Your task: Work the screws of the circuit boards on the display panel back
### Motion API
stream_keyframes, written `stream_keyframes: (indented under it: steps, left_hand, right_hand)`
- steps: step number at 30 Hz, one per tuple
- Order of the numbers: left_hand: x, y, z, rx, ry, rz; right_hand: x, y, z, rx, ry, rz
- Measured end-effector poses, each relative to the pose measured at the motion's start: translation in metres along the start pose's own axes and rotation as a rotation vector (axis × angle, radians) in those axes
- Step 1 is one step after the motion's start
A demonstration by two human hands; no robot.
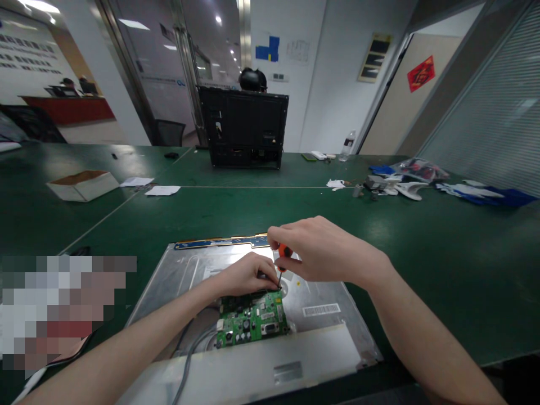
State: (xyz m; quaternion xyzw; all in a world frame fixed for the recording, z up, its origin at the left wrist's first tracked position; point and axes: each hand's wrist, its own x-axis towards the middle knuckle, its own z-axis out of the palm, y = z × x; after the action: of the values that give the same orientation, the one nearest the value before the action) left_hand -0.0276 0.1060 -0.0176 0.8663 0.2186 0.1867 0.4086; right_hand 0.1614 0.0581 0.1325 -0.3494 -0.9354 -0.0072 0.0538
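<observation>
My right hand [329, 250] is wrapped round a screwdriver [285, 251] with an orange handle. Its thin shaft points down at the upper right corner of a green circuit board [253, 318]. Beside the tip, my left hand [242, 275] has its fingers curled together low over the board's top edge; whatever they pinch is hidden. The board lies on the silvery metal back of a flat display panel [320, 292], which rests on the table. A grey cable [188, 360] runs from near the board's left side toward me.
The green table [422, 247] bears an open carton [84, 188] and papers [162, 190] at left. A black monitor back [244, 126] stands upright across from me, a person's head behind it. Gloves [409, 188] and small parts lie at right, with a bottle [347, 146] behind.
</observation>
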Motion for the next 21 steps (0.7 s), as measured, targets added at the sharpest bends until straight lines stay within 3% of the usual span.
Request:
stream_keyframes:
  steps: [21]
  left_hand:
    - [0.0002, -0.0021, 0.0017, -0.032, 0.015, -0.019]
  right_hand:
    - [-0.0018, -0.0001, -0.0026, -0.049, -0.015, 0.020]
